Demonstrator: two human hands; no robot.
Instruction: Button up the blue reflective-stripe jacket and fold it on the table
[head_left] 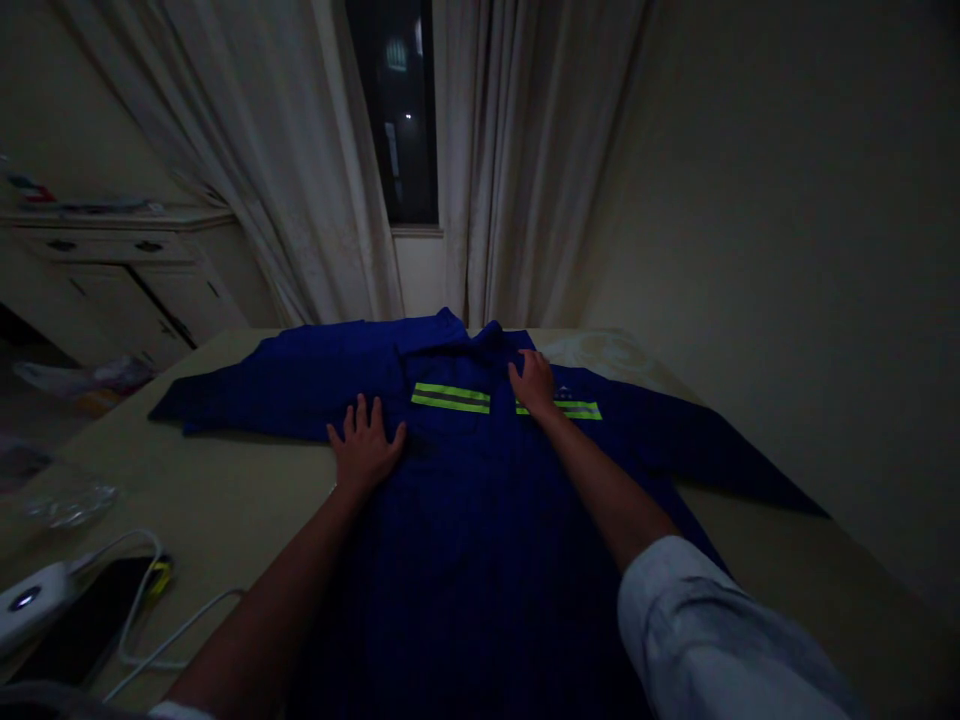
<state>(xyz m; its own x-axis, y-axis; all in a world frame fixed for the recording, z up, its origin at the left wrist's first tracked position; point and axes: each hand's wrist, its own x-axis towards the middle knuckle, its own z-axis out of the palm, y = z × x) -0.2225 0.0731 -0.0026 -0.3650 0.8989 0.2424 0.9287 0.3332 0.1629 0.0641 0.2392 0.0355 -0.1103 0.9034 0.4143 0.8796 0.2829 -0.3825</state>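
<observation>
head-worn view, facing forward and down, over table (172, 480) toward window (394, 110)

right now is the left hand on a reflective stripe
No, the left hand lies on the blue shirt, apart from the nearest stripe.

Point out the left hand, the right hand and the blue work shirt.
left hand (365, 447), head view, back of hand
right hand (534, 384), head view, back of hand
blue work shirt (465, 520), head view, front panel

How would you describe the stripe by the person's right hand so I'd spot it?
Below the curtained window lies a blue shirt, spread flat. Two yellow-green stripes cross its chest. Yours is the one on the right in view, partly under the right hand; the other lies uncovered.
</observation>
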